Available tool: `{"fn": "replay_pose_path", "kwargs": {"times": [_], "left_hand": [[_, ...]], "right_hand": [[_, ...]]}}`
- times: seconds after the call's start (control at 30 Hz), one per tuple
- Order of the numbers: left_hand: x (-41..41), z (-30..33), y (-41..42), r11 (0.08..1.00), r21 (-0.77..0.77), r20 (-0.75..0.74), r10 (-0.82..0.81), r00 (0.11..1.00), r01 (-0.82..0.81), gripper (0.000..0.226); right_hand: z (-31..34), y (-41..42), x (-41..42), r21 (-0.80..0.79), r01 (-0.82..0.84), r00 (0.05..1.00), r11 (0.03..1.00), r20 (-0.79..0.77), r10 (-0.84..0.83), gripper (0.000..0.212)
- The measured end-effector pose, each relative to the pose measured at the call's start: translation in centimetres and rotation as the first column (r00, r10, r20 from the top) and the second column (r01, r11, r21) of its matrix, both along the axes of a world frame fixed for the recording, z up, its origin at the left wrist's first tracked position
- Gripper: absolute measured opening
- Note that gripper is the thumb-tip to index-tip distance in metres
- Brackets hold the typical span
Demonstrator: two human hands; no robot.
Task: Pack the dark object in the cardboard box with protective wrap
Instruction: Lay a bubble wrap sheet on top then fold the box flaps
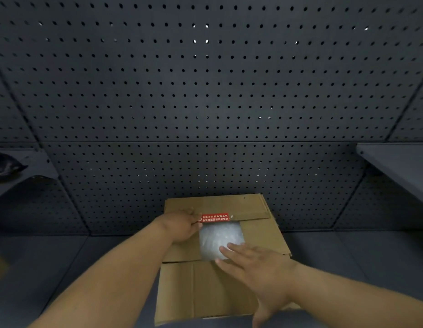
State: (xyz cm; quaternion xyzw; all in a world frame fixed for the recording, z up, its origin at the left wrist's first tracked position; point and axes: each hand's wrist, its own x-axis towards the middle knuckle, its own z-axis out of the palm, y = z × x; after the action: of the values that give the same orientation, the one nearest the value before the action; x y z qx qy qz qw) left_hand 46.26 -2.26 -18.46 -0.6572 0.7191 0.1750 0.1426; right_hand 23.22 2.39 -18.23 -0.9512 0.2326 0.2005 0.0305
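Brown cardboard box (220, 268) lies flat on the grey tabletop (347, 256), long axis running from the near edge away toward the black pegboard (205, 91), turned slightly clockwise. Flaps are partly folded in; a square gap at the box centre shows whitish, crinkly protective wrap (217, 237). Dark object itself isn't visible, can't tell whether it sits under the wrap. Red label (215, 217) with white print sits on the far flap, at the gap's far edge.

Left hand (182, 227), on the box's left flap, has fingers curled, pinching the label's left end. Right hand (257, 263) is flat, fingers straight and slightly spread, fingertips (226, 250) pressing on the wrap at the gap's near-right corner, palm over the right flap.

Right of the box, higher up, a grey shelf (395, 162); left of it, something glossy and black (4, 165) on another shelf.
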Motion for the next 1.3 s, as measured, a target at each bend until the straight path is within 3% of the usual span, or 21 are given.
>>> {"fn": "replay_pose_path", "kwargs": {"times": [0.27, 0.47, 0.63, 0.77, 0.83, 0.9, 0.93, 1.13, 1.3], "left_hand": [[-0.4, 1.9, -0.3, 0.995, 0.091, -0.019, 0.041, 0.999, -0.039, 0.056], [0.1, 4.4, -1.9, 0.929, 0.27, -0.207, 0.311, 0.927, -0.252, 0.074], [0.4, 4.3, -3.5, 0.874, 0.312, -0.276, 0.459, 0.844, -0.373, 0.087], [-0.8, 3.6, -3.6, 0.922, 0.184, -0.278, 0.381, 0.881, -0.341, 0.079], [-1.8, 2.6, -3.5, 0.974, 0.041, -0.075, 0.226, 0.971, -0.224, 0.073], [-2.5, 1.4, -3.0, 0.99, -0.097, 0.12, 0.117, 0.986, -0.106, 0.067], [-2.8, 0.8, -2.8, 0.986, -0.135, 0.148, 0.119, 0.982, -0.099, 0.064], [-2.7, -2.4, -1.1, 0.954, -0.249, 0.03, 0.179, 0.983, -0.166, 0.06], [-2.0, -3.9, -0.5, 0.944, -0.262, -0.051, 0.192, 0.98, -0.199, 0.061]], "right_hand": [[4.2, -1.3, 0.5, 0.133, 0.169, 0.985, 0.977, -0.034, -0.166, 0.118], [8.3, -5.7, 1.2, 0.196, 0.437, 0.899, 0.878, -0.114, -0.423, 0.11], [7.7, -8.9, 2.1, 0.108, 0.569, 0.818, 0.815, 0.026, -0.574, 0.091], [4.0, -10.6, 2.2, -0.017, 0.603, 0.798, 0.798, 0.03, -0.602, 0.088], [2.4, -10.9, 1.9, 0.001, 0.639, 0.768, 0.769, 0.054, -0.638, 0.094], [1.1, -11.0, 1.6, 0.041, 0.673, 0.736, 0.739, 0.068, -0.674, 0.097], [0.6, -11.0, 1.5, 0.055, 0.685, 0.723, 0.726, 0.069, -0.687, 0.096], [-1.8, -11.0, 0.9, 0.202, 0.732, 0.643, 0.651, 0.113, -0.757, 0.086], [-2.8, -10.5, 0.9, 0.203, 0.744, 0.62, 0.637, 0.144, -0.771, 0.084]]}}
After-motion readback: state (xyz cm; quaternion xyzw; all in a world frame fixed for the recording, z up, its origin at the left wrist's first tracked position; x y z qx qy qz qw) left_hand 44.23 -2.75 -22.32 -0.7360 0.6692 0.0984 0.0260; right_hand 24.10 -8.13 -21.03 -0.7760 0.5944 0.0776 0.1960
